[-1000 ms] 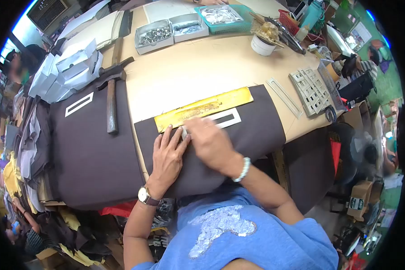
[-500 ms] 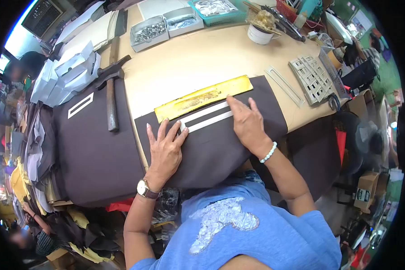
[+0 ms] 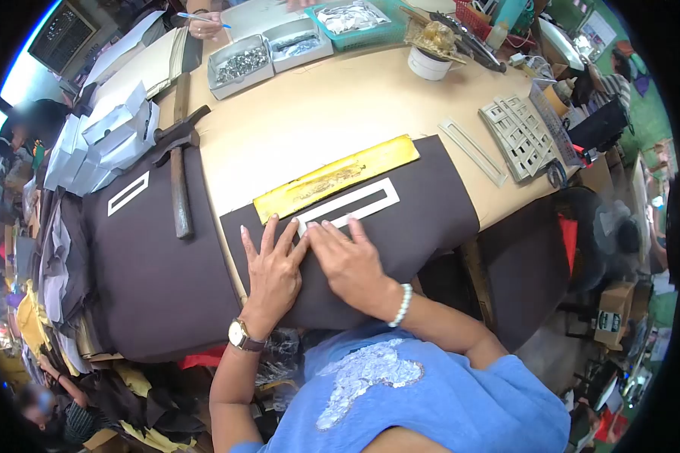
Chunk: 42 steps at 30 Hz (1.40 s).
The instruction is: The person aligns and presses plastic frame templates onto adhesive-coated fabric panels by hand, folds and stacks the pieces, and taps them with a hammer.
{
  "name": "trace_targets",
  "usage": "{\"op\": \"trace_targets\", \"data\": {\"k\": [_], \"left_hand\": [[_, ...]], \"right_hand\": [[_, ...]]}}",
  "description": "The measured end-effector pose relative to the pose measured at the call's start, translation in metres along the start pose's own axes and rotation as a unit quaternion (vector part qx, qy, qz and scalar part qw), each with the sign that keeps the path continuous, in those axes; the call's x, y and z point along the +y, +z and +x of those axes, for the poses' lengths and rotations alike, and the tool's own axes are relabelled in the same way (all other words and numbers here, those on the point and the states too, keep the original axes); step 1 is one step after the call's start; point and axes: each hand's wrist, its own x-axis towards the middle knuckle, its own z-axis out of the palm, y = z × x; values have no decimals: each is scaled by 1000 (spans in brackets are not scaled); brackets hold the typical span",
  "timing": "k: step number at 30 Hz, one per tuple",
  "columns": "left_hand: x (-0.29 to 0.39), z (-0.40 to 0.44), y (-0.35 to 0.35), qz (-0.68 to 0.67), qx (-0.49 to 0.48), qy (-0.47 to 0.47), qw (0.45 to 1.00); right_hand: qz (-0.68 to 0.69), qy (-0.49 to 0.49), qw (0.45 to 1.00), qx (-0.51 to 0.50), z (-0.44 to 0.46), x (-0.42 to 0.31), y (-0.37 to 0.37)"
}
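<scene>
A white rectangular frame (image 3: 381, 198) lies on dark fabric (image 3: 423, 226), just below a yellow strip (image 3: 336, 177). My left hand (image 3: 270, 272) lies flat with its fingers spread, the fingertips at the frame's left end and near the strip's lower left corner. Beside it, my right hand (image 3: 347, 264) rests on the frame's lower left edge, thumb apart from the fingers. A second, smaller white frame (image 3: 128, 194) sits on the dark fabric at the left, near a hammer (image 3: 180, 192).
Boxes of metal pieces (image 3: 240, 66), a teal basket (image 3: 359, 34) and a white tub (image 3: 429, 65) stand at the back. Cream templates (image 3: 517, 136) lie at the right. Another person's hand (image 3: 205, 26) holds a pen at the upper left.
My right hand has moved left along the white frame, from its middle to beside my left hand. A co-worker's hand with a pen has come into view at the back.
</scene>
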Motion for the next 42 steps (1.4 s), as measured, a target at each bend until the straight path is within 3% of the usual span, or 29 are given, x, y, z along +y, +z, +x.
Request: {"op": "trace_targets", "data": {"k": [6,15,17,19,22,25,26,27,30,31,33,34,38,41,42], "left_hand": [[4,1,-5,46,-16,16,999],[9,-12,-2,87,30,2,996],[6,-10,-3,26,52,-35,998],[3,-16,5,-38,79,-77,993],[19,-22,5,-96,109,-187,972],[37,-23,-7,-94,147,-275,945],[39,-24,-8,-89,154,-296,939],[41,-25,-9,-84,159,-315,932],[42,-31,-3,-51,124,-346,928],[43,-34,-1,-41,110,-352,929],[42,-39,1,-20,82,-354,931],[42,-41,2,-26,80,-357,930],[45,-37,8,-53,82,-370,924],[43,-38,22,-63,88,-325,939],[44,-35,19,-60,114,-313,941]], "right_hand": [[6,54,999,-2,-25,70,-31],[-69,99,992,17,-34,99,-42],[-117,128,984,27,-33,115,-49],[-120,208,970,-24,-22,134,-68],[-100,221,968,-65,13,136,-89],[-52,-22,998,-27,44,129,-57],[31,-57,995,-77,55,130,-40],[16,-51,995,-86,67,132,-25],[-22,17,990,-138,120,148,-8],[-99,25,992,-76,129,160,2],[-181,79,979,-42,140,177,-3],[-152,85,985,-19,135,182,-15],[-166,202,965,27,50,178,-63],[-182,308,933,42,-30,167,-63],[-132,330,933,53,-52,165,-60]]}}
